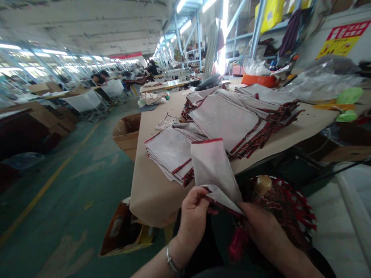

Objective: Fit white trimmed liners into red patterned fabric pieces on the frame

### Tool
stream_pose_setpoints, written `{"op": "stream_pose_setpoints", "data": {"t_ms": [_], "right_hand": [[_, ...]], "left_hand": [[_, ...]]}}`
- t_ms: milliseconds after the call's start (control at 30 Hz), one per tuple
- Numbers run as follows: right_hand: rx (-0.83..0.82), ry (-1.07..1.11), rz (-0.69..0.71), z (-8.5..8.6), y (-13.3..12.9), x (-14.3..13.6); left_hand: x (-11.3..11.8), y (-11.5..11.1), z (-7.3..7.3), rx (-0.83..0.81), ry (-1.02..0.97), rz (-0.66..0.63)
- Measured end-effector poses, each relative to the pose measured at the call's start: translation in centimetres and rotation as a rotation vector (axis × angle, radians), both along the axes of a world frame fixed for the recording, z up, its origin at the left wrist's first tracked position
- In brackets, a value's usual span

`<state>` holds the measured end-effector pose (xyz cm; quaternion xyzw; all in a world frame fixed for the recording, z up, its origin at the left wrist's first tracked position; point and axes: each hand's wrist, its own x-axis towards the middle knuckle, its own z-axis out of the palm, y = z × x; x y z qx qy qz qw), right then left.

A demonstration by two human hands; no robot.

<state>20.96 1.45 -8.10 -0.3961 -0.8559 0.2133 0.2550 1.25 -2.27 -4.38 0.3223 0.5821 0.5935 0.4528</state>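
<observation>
A grey-white fabric piece with dark red edging [213, 164] hangs over the front edge of the table, its near edge folded up. My left hand [194, 210] pinches that folded edge between thumb and fingers. At the other corner of the same edge, my right hand [262, 224] is closed on the cloth, its fingertips partly hidden. Just beyond lies a small stack of similar pieces [171, 148]. Behind it is a larger pile of red-edged fabric pieces [226, 116]. A dark pink tassel [238, 243] hangs below my right hand.
The work table [150, 197] has a brown covering. A cardboard box [126, 133] stands at its left side, and an open carton [124, 231] sits on the floor. Clear plastic bags [319, 83] and an orange container [259, 80] are at the back right. Other people work far off.
</observation>
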Motion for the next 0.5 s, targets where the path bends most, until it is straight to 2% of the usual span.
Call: {"op": "stream_pose_setpoints", "data": {"t_ms": [67, 133, 167, 233, 300, 367, 433, 467, 500], "right_hand": [[-0.254, 0.045, -0.086, -2.5, -1.4, 1.4], [-0.503, 0.253, -0.203, -3.9, -2.2, 2.4], [-0.622, 0.402, -0.25, -4.2, -2.5, 2.7], [-0.827, 0.678, -0.306, -4.3, -2.7, 3.1], [-0.961, 0.822, -0.333, -3.7, -2.8, 3.5], [-1.058, 0.831, -0.353, -2.8, -3.1, 3.9], [-1.158, 0.81, -0.267, -1.2, -3.6, 4.3], [-1.141, 0.796, -0.203, -0.1, -3.7, 4.6], [-1.039, 0.763, -0.157, 1.2, -3.7, 4.8]], "left_hand": [[2.5, 0.2, -0.9, -0.041, -0.328, -0.06], [4.4, 0.3, -1.8, -0.112, -0.489, -0.119], [5.1, 0.2, -2.3, -0.154, -0.477, -0.158], [6.0, 0.1, -3.3, -0.248, -0.327, -0.308], [6.4, 0.1, -3.8, -0.341, -0.215, -0.52], [6.5, 0.4, -3.4, -0.395, -0.318, -0.639], [6.6, 1.3, -2.4, -0.405, -0.501, -0.621], [6.7, 1.9, -1.7, -0.406, -0.57, -0.61], [6.8, 2.5, -1.0, -0.415, -0.617, -0.621]]}}
